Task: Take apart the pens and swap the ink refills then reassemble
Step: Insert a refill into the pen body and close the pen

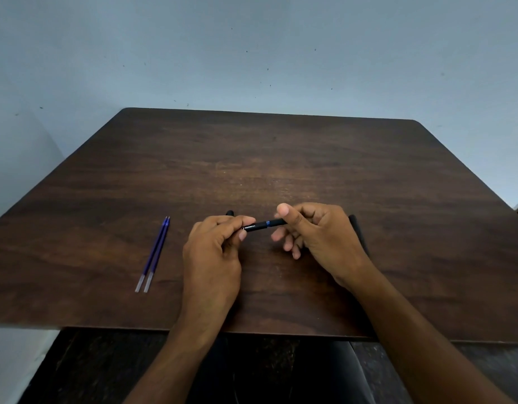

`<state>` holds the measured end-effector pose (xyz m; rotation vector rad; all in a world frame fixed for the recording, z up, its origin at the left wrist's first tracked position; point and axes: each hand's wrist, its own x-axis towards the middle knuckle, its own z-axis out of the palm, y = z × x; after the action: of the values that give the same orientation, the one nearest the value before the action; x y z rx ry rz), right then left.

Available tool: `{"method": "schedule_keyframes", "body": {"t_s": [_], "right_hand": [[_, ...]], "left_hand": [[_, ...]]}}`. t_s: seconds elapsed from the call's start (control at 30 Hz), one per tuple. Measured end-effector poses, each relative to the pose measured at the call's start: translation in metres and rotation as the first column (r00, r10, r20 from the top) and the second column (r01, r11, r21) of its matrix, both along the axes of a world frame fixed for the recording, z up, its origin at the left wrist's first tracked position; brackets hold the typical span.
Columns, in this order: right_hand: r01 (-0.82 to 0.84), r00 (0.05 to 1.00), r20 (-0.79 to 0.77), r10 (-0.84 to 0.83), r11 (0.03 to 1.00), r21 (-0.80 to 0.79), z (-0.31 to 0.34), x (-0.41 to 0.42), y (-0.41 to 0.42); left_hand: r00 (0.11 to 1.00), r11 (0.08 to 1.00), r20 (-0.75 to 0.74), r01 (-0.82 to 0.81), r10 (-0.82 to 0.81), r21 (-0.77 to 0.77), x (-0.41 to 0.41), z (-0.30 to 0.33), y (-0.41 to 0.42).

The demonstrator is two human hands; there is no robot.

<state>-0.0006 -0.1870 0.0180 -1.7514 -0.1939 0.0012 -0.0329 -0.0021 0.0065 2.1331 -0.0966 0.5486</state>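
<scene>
Your left hand (215, 243) and right hand (313, 228) each pinch one end of the pen (262, 224), held just above the table (281, 158). Expect a light, rigid, smooth barrel; grip either side of the blue joint. Two refills (153, 255) lie well left. Keep small parts away from the near edge; open room lies ahead.

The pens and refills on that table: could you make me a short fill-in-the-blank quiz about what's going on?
1. The number of blue refills lying side by side on the table is ____.
2. The black pen is held by ____ hands.
3. The refills lie nearer the ____ hand.
4. The wood of the table is dark ____.

Missing words: two; both; left; brown
</scene>
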Motion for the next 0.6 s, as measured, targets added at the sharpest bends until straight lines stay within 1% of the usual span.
{"method": "schedule_keyframes", "body": {"t_s": [0.1,0.17,0.37,0.53,0.6], "right_hand": [[0.012,1.0,0.006,-0.013,0.993,0.114,-0.0018,-0.0002,-0.0051],[0.02,1.0,0.015,-0.022,0.991,0.13,-0.0042,0.0003,-0.0085],[0.054,0.998,0.041,-0.055,0.998,0.024,-0.0041,-0.0012,-0.0071],[0.107,0.992,0.079,-0.095,0.981,-0.165,-0.0007,-0.0014,-0.0024],[0.11,0.993,0.068,-0.1,0.98,-0.165,0.0009,-0.0016,-0.0008]], "left_hand": [[1.0,1.0,-0.001,-0.023,0.023,-0.017,0.0002,-0.0002,0.001],[1.0,0.999,0.0,-0.031,0.031,-0.018,0.0006,-0.0007,0.0012],[1.0,1.0,-0.02,-0.013,0.013,-0.004,0.0007,0.0006,0.0007],[1.0,1.0,-0.008,-0.007,0.007,0.001,0.0006,0.0006,0.0],[1.0,1.0,-0.013,-0.011,0.011,-0.011,0.0013,0.0001,0.0005]]}}
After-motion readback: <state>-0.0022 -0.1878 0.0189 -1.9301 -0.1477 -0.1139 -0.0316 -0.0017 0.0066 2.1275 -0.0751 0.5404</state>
